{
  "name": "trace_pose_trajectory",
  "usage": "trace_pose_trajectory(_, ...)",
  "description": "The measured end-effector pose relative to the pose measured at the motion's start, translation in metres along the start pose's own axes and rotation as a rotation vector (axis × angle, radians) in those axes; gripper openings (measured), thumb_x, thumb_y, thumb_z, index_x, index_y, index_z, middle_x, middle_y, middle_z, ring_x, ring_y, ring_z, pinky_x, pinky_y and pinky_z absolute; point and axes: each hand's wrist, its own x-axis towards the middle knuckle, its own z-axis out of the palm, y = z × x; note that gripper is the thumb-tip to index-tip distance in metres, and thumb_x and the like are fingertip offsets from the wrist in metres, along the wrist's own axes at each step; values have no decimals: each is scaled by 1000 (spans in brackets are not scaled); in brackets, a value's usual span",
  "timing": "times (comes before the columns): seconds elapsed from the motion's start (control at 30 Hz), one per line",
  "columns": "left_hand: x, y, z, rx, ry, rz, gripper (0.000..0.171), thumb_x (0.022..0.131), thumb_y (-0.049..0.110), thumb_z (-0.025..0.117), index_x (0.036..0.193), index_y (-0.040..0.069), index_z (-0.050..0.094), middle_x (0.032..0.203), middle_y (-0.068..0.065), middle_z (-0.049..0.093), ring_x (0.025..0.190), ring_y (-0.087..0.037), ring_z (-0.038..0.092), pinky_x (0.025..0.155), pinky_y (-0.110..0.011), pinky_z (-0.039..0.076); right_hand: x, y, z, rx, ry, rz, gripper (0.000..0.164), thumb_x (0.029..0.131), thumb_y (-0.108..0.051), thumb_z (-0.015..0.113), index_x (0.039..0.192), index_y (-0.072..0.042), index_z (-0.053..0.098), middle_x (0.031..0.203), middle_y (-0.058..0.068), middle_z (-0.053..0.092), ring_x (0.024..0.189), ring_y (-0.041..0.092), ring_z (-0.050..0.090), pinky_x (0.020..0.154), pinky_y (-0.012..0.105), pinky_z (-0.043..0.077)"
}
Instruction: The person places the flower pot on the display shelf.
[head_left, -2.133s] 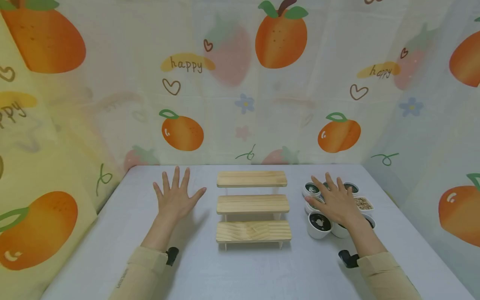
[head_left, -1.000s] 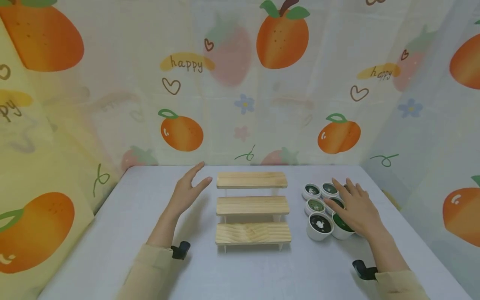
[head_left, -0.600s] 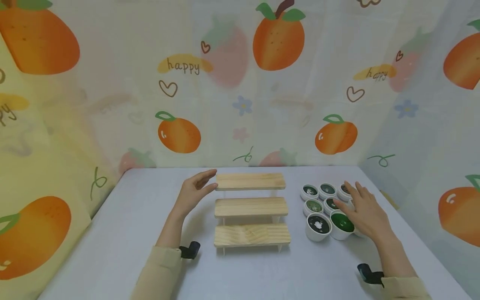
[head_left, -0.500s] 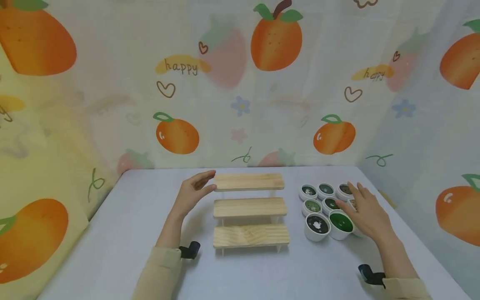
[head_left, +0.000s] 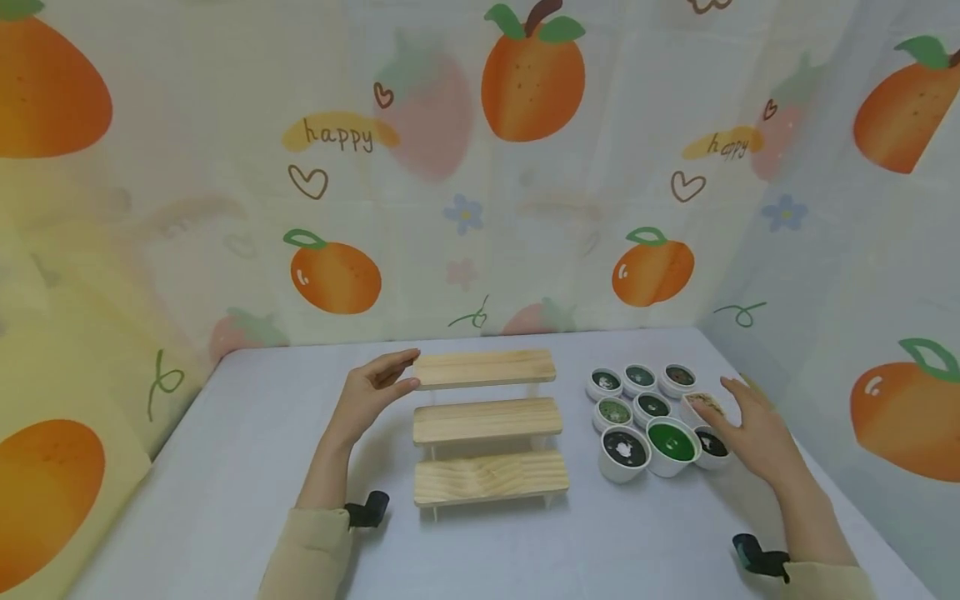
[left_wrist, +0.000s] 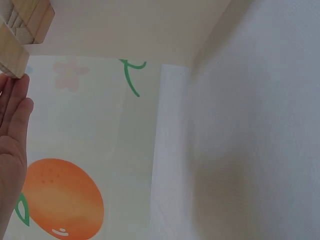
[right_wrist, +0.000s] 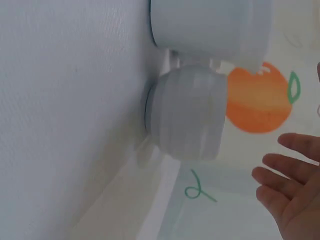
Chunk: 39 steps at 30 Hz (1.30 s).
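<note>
At wooden rack's (head_left: 487, 417) left edge: left hand (head_left: 369, 398); rightward across gap, by pots (head_left: 624, 454): right hand (head_left: 757, 433); fingers (right_wrist: 292, 167) loosely extended. Right-wrist view only: ribbed pot wall (right_wrist: 187, 115).

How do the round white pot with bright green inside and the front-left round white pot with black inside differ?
The green-filled white pot shows bright green inside; the black-filled white pot shows black with a pale patch. The green-filled one stands nearer the right hand, while the black-filled one is farther to the left. Both stand upright with round rims on the white table.
</note>
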Motion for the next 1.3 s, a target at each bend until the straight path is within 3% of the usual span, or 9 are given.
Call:
trace_pose_trajectory(0.13, 1, 0, 1, -12, 5, 8, 47, 88, 20, 75, 133, 13, 63, 140, -11, 61, 122, 3, 57, 105, -8, 45, 1, 15, -3, 39, -11, 46, 82, 97, -53, 52, 147, 9, 33, 146, 42, 35, 130, 61, 36, 99, 76, 38)
trace_pose_trajectory(0.3, 0, 0, 1, -9, 17, 1, 48, 87, 20, 76, 132, 13, 64, 139, -12, 61, 120, 5, 57, 104, -8, 45, -1, 29, -7, 126, -20, 79, 73, 95, -50, 58, 142, 5, 44, 139, 36, 50, 122, 55, 48, 92, 70, 46)
trace_pose_trajectory(0.4, 0, -1, 2, -10, 19, -2, 48, 87, 20, 76, 132, 12, 64, 139, -12, 61, 119, 6, 57, 105, -8, 45, -3, 40, -10, 186, -22, 85, 65, 95, -48, 60, 138, 0, 51, 128, 15, 65, 108, 16, 64, 83, 49, 53)
trace_pose_trajectory(0.47, 0, 0, 2, -14, 20, -2, 48, 87, 19, 76, 132, 11, 64, 139, -13, 61, 119, 6, 57, 105, -8, 45, -4, 47, -11, 225, -35, 82, 62, 94, -45, 63, 137, -1, 53, 115, -11, 69, 94, -10, 58, 79, 32, 51)
trace_pose_trajectory(0.53, 0, 0, 2, -17, 22, -4, 48, 87, 19, 76, 132, 11, 64, 139, -13, 61, 119, 6, 57, 105, -8, 45, -3, 53, -11, 266, -69, 84, 61, 94, -44, 64, 136, -2, 54, 103, -33, 59, 86, -26, 44, 78, 22, 45)
trace_pose_trajectory(0.6, 0, 0, 2, -21, 24, -6, 48, 87, 19, 76, 132, 11, 64, 139, -13, 61, 119, 6, 57, 104, -7, 45, -3, 58, -10, 306, -108, 81, 60, 94, -41, 64, 137, -1, 53, 98, -44, 49, 88, -28, 43, 80, 24, 45)
trace_pose_trajectory(0.7, 0, 0, 2, -24, 27, -6, 47, 87, 18, 76, 132, 10, 64, 139, -14, 61, 119, 6, 57, 104, -7, 45, -3, 64, -8, 347, -155, 66, 59, 95, -38, 64, 137, 1, 52, 99, -45, 51, 93, -29, 43, 85, 29, 45)
trace_pose_trajectory(0.93, 1, -2, 2, -27, 26, -8, 47, 87, 18, 76, 132, 10, 64, 139, -14, 61, 120, 5, 58, 104, -8, 45, -4, 78, -2, 452, -198, -8, 49, 96, -27, 64, 133, 5, 55, 106, -39, 60, 99, -24, 52, 77, 3, 40)
trace_pose_trajectory(1.3, 1, -2, 3, -38, 36, -17, 47, 87, 18, 76, 131, 10, 64, 139, -13, 61, 119, 6, 58, 104, -8, 46, -4, 83, 7, 591, -321, 1, 48, 94, -15, 66, 135, 6, 53, 110, -39, 60, 103, -21, 55, 80, 2, 43)
